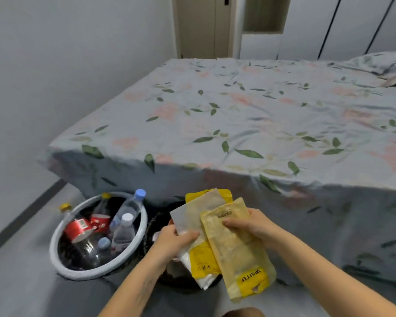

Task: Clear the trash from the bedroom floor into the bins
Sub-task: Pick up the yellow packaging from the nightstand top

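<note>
My left hand grips a yellow and clear plastic packet with white contents, and my right hand grips a second yellow packet that overlaps it. Both packets hang above a dark bin, which is mostly hidden behind my hands. To its left stands a round bin with a pale blue rim and a black liner, holding several plastic bottles, some with red labels.
A bed with a floral sheet fills the right and middle, its side drape hanging just behind the bins. A grey wall and dark skirting run along the left. A door and wardrobe stand at the far end.
</note>
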